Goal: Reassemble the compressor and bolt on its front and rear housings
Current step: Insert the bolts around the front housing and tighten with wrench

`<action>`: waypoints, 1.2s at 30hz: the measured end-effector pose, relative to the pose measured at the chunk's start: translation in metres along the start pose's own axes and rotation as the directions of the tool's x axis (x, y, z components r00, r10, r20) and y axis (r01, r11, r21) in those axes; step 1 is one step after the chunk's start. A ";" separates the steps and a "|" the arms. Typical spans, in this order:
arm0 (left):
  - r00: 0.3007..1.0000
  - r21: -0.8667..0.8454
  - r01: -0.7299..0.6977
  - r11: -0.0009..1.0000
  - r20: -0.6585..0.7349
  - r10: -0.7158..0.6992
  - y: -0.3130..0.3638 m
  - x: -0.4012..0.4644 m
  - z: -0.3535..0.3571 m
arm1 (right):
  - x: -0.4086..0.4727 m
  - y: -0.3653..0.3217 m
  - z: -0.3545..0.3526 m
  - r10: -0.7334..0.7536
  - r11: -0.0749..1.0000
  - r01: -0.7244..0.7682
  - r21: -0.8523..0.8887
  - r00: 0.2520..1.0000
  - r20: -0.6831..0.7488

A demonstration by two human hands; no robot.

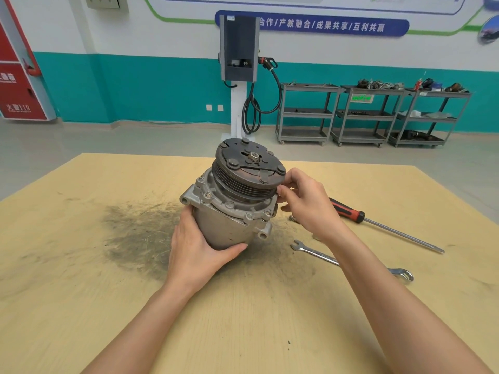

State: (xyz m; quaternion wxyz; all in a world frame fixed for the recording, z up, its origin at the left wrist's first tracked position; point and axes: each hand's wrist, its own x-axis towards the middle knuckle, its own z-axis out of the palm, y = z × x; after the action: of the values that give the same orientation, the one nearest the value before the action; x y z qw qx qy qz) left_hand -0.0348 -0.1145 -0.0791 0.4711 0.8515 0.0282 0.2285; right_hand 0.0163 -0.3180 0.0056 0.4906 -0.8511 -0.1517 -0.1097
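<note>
A grey metal compressor (229, 222) stands tilted on the wooden table (81, 279), its dark pulley and clutch plate (249, 163) facing up and away from me. The front housing flange (216, 201) with several bolt heads sits just below the pulley. My left hand (197, 252) grips the lower body of the compressor from the left and underneath. My right hand (307, 201) is at the right edge of the pulley, its fingertips curled and pinching at the flange there; what they hold is hidden.
A loose bolt (293, 218) lies just right of the compressor. A combination wrench (351, 261) lies under my right forearm. A red-and-black-handled screwdriver (383, 224) lies further right. A dark greasy smear (140, 233) marks the table left of the compressor.
</note>
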 end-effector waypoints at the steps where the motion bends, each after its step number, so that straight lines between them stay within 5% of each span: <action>1: 1.000 -0.002 0.000 1.000 -0.001 0.000 0.000 0.000 0.000 | 0.000 0.000 0.001 0.011 1.000 -0.011 0.009 1.000 -0.006; 28: 1.000 0.038 -0.001 0.999 -0.023 0.002 0.001 -0.001 0.001 | -0.001 -0.002 0.014 0.059 0.998 -0.055 0.029 0.985 -0.161; 36: 1.000 0.022 -0.003 1.000 -0.005 0.003 0.001 -0.001 0.000 | -0.010 0.009 -0.007 0.100 0.980 -0.099 0.173 0.995 0.006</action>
State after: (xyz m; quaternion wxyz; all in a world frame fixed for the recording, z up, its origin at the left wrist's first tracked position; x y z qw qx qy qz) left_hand -0.0358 -0.1150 -0.0783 0.4612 0.8561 0.0307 0.2312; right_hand 0.0099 -0.3305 -0.0017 0.5677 -0.8116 -0.1172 -0.0726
